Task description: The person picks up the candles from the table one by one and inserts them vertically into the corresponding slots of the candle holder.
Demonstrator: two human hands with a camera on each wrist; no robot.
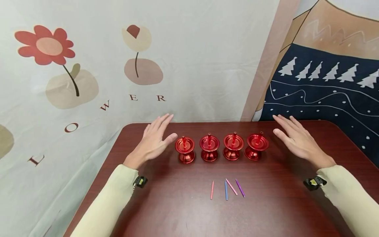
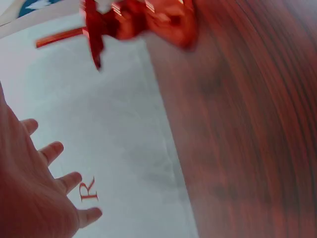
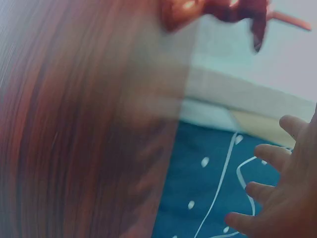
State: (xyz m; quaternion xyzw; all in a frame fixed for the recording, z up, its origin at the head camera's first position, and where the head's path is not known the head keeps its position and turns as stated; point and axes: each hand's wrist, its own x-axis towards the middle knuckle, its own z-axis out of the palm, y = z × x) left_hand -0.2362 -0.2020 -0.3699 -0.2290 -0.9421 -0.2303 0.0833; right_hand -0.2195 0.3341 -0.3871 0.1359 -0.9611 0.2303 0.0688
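Several shiny red candle holders [image 1: 209, 154] stand upright in a row, each with a thin red tube rising from its dish. My left hand [image 1: 154, 140] is held left of the row, fingers straight and thumb toward the leftmost holder [image 1: 186, 157]. Beyond the rightmost holder [image 1: 253, 153], my right hand [image 1: 299, 141] hovers with its fingers spread, holding nothing. In front of the row lie thin candles: a coral one [image 1: 212, 190], a blue one [image 1: 226, 190], a pink one [image 1: 231, 187] and a purple one [image 1: 240, 188]. The pink one's upper end is close to the blue one.
The dark red-brown wooden table [image 1: 177, 210] has rounded far corners. Behind it hangs a pale cloth [image 1: 201, 92] printed with flowers and letters. A navy cloth [image 1: 325, 95] with white trees hangs at the right. Dark wrist cameras [image 1: 140, 181] sit by both sleeves.
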